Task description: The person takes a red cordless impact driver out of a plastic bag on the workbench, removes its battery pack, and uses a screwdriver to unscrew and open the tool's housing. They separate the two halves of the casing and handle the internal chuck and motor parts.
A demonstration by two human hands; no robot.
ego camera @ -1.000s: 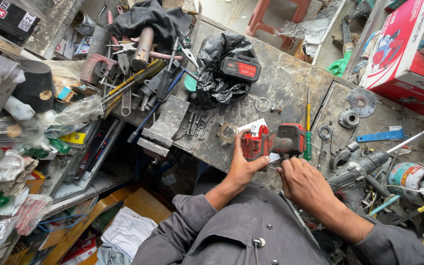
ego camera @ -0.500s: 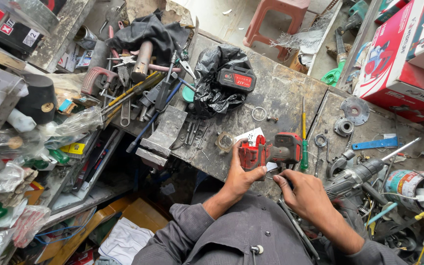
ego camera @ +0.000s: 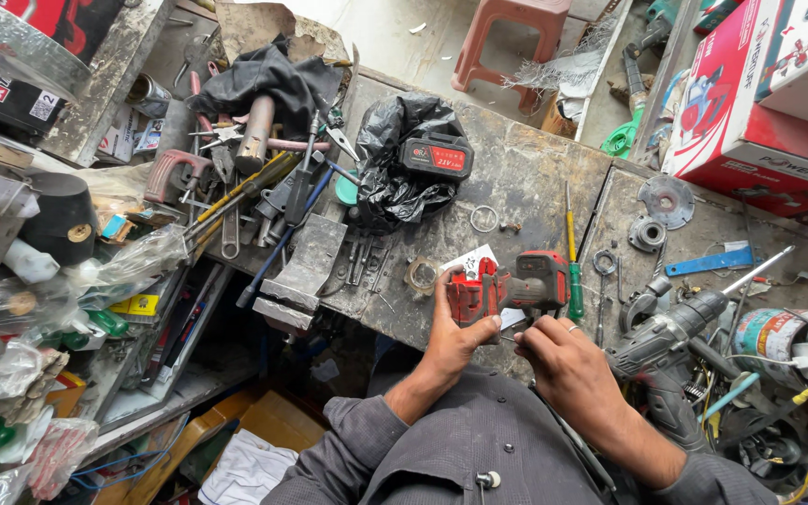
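A: Where is the red drill body point(ego camera: 502, 288)?

B: Just right of the frame's centre, lying on the grey workbench point(ego camera: 516, 178) near its front edge. The left hand point(ego camera: 455, 329) grips its red end, fingers curled around it and thumb along the underside.

A: And the right hand point(ego camera: 568, 367)?

B: It sits just below the drill's dark end, fingertips pinched together close to the casing. Whether they hold some small part cannot be told from here. A ring shows on one finger.

A: What lies closest around it?

B: A white card point(ego camera: 471, 259) under the drill, a screwdriver with a yellow and green handle point(ego camera: 571, 252) touching its right side, and a small metal ring point(ego camera: 421, 276) just to its left.

A: Farther out?

B: A red and black battery pack point(ego camera: 436, 155) rests on a black plastic bag point(ego camera: 390, 182) above centre. A second, grey drill point(ego camera: 680, 323) lies to the right, its long bit pointing to the upper right. A heap of wrenches and pliers point(ego camera: 254, 187) fills the upper left, and a red carton point(ego camera: 750, 103) stands in the upper right corner.
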